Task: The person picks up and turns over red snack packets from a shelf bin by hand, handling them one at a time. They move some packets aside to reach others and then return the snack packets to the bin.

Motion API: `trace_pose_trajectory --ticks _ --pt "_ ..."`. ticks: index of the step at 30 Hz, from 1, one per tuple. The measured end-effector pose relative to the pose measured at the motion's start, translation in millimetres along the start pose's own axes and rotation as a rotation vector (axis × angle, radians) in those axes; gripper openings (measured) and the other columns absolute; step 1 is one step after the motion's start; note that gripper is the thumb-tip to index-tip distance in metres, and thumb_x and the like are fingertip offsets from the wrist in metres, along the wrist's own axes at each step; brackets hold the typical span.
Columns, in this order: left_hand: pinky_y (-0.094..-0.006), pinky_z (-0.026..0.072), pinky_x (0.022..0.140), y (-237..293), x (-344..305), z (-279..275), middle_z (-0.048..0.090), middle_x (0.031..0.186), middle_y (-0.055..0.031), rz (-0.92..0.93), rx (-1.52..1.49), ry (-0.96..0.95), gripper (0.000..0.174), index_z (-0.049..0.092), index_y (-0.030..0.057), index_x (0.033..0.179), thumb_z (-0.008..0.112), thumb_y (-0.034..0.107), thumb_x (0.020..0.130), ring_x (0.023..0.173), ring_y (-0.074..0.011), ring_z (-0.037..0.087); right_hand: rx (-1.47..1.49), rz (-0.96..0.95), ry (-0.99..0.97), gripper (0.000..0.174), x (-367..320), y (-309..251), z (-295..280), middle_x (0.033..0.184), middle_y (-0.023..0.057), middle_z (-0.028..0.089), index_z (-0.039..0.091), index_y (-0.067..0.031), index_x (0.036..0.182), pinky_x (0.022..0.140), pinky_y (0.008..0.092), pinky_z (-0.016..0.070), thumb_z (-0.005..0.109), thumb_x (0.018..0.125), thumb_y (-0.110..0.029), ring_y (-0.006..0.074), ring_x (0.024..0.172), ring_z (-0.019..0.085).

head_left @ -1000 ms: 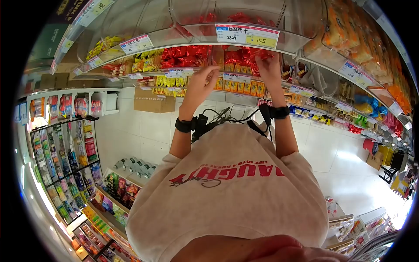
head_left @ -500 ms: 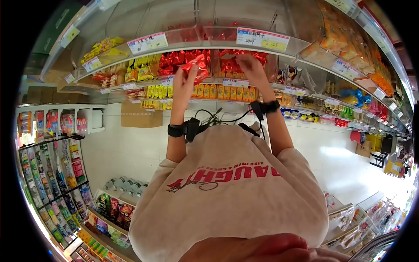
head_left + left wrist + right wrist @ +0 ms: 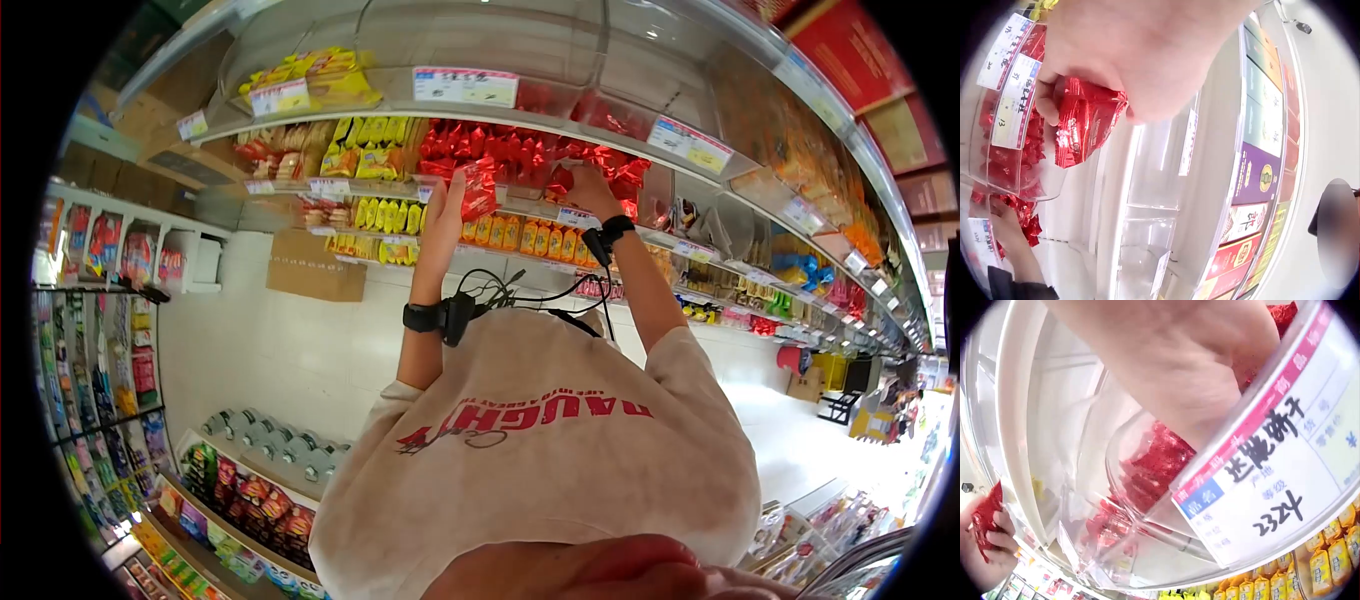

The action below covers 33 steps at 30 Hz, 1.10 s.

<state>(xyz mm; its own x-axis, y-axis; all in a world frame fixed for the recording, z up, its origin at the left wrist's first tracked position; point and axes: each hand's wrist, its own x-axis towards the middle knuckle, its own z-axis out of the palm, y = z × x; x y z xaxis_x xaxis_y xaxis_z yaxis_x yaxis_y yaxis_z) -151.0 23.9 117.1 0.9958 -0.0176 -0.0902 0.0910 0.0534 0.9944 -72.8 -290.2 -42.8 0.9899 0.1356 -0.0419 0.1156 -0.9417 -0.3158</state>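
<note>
In the head view my left hand (image 3: 440, 225) grips a red foil snack packet (image 3: 479, 190) in front of the shelf. The left wrist view shows the packet (image 3: 1088, 120) between thumb and curled fingers, its crimped end pointing down. My right hand (image 3: 592, 192) reaches into a clear bin (image 3: 1116, 447) of red foil packets (image 3: 628, 172). From the right wrist, the palm and wrist pass over the bin's front edge; the fingertips are hidden among the packets and behind a handwritten price label (image 3: 1272, 481), so I cannot tell what they hold.
Yellow packets (image 3: 365, 160) fill a bin further left, and orange packets (image 3: 540, 238) line the shelf below. A clear upper shelf with price labels (image 3: 466, 87) overhangs the bins. A cardboard box (image 3: 315, 265) stands on the floor beneath. Dark cables (image 3: 500, 290) hang before the shirt.
A second ago no packet showed in my left hand; half a second ago it held the red packet, as now. My right hand has lowered back into the red packets. The head view has shifted.
</note>
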Motion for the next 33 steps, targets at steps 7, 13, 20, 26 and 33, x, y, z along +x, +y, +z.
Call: trace_pose_trajectory --ticks 7,13,20,26,33 --pt "-0.0254 0.0477 0.093 -30.8 12.2 -35.0 0.068 0.117 -0.0043 -0.011 -0.25 -0.284 0.041 0.061 -0.0001 0.129 0.064 0.031 0.102 0.105 -0.0095 0.062 0.832 0.331 0.126 0.066 -60.1 -33.7 -77.1 0.113 0.0115 0.067 0.053 0.0001 0.129 0.082 0.0321 0.0548 0.088 0.078 -0.021 0.0188 0.099 0.066" --pt "-0.0256 0.0467 0.094 -46.1 21.1 -37.4 0.067 0.119 -0.0046 -0.129 -0.281 -0.348 0.044 0.061 0.0003 0.128 0.064 0.035 0.101 0.106 -0.0096 0.061 1.242 0.339 0.258 0.044 -109.0 -92.0 -101.6 0.114 0.0053 0.068 0.059 -0.0025 0.134 0.082 0.0237 0.0521 0.073 0.096 -0.017 0.0095 0.099 0.063" --pt "-0.0285 0.0396 0.105 -49.1 16.2 -14.7 0.062 0.13 -0.0114 -0.322 -0.144 -0.318 0.07 0.055 -0.0007 0.14 0.056 0.056 0.1 0.122 -0.0156 0.055 1.074 0.109 0.181 0.054 -136.0 -154.0 -118.7 0.118 0.0052 0.067 0.054 -0.0057 0.141 0.092 0.0292 0.0521 0.075 0.092 -0.009 0.0139 0.107 0.064" --pt "-0.0284 0.0442 0.1 -43.9 14.4 3.4 0.063 0.125 -0.0096 -0.26 -0.168 -0.707 0.068 0.055 -0.0014 0.138 0.058 0.055 0.1 0.114 -0.0147 0.057 0.804 -0.094 0.183 0.053 -125.5 -156.0 -103.1 0.123 0.0098 0.062 0.063 -0.0067 0.132 0.095 0.0343 0.0511 0.083 0.083 -0.013 0.0225 0.111 0.062" --pt "-0.0271 0.0516 0.086 -25.9 5.7 16.7 0.068 0.111 -0.0068 -0.082 0.105 -0.703 0.055 0.058 -0.0001 0.129 0.071 0.041 0.095 0.098 -0.0118 0.063 0.895 -0.081 0.149 0.053 -132.1 -150.6 -113.9 0.134 0.0087 0.056 0.055 -0.0025 0.139 0.099 0.0332 0.0506 0.076 0.091 -0.009 0.0189 0.12 0.059"
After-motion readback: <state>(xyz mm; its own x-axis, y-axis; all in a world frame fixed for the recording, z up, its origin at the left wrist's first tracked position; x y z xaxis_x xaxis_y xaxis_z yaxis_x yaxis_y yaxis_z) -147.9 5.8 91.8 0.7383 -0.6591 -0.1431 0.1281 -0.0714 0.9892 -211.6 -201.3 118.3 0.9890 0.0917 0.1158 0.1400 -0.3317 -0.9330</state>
